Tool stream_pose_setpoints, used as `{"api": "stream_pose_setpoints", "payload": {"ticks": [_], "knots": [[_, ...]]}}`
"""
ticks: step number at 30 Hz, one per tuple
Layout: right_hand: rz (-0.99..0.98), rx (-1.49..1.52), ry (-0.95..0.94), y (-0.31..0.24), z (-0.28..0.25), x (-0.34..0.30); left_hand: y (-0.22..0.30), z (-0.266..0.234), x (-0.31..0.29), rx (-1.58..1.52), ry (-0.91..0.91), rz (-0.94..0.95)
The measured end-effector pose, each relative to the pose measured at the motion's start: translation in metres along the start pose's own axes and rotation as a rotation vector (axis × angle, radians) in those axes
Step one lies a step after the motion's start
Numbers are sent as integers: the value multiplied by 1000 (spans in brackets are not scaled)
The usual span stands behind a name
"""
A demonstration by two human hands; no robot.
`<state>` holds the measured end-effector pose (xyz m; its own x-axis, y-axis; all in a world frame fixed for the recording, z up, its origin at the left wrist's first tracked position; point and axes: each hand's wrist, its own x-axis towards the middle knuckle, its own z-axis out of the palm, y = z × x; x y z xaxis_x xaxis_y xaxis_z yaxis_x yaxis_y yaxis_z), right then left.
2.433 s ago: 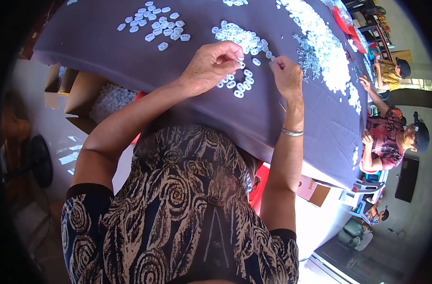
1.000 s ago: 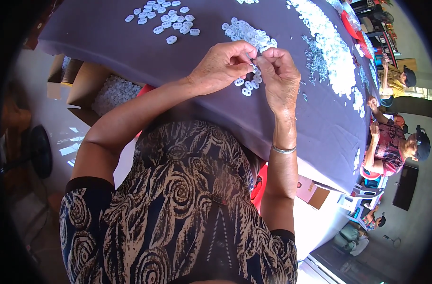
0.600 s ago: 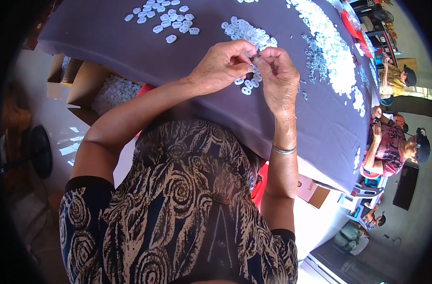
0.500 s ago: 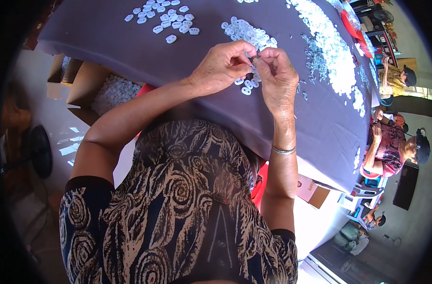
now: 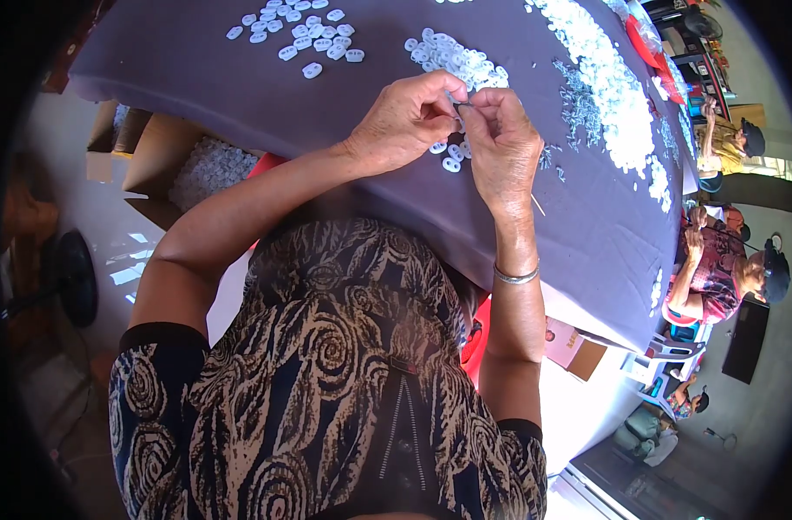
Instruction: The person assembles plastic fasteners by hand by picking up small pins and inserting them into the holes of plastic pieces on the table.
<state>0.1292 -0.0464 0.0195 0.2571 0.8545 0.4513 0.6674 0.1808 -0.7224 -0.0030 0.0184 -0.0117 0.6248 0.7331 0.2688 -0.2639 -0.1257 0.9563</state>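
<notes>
cardboard box [image 5: 153, 160] on the floor, left of the table, flaps open, filled with small whitish pieces [image 5: 207, 173]; second carton [image 5: 101, 130] just behind, something pale inside, too dim to name. red containers [image 5: 643, 45] by the far right edge of the dark tablecloth [image 5: 586, 251]; contents i can't make out. left hand [image 5: 413, 113]: thumb and forefinger pinching a white piece [image 5: 461, 126], mostly hidden at the fingertips. right hand [image 5: 504, 134] just beside it, thumb and forefinger drawn close; cannot tell on what. both are over the cloth, near a heap of white ovals [image 5: 456, 62]. a few loose ovals [image 5: 450, 165] lie below the fingers, partly covered by the right hand. long pale heap [image 5: 617, 108] at right, bleached by glare, cut off at the top.
</notes>
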Motion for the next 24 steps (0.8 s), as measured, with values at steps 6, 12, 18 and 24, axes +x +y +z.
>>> {"api": "stream_pose_setpoints", "payload": {"ticks": [6,12,18,24], "knots": [[19,-22,-16,-2,0,-1,0,1,-1,-18,4,17],[25,19,5,-1,0,-1,5,-2,1,9,-12,-4],[42,66,18,-3,-3,-1,9,-2,1,35,-17,-2],[105,156,33,1,-6,0,7,-2,1,24,-25,-14]]}}
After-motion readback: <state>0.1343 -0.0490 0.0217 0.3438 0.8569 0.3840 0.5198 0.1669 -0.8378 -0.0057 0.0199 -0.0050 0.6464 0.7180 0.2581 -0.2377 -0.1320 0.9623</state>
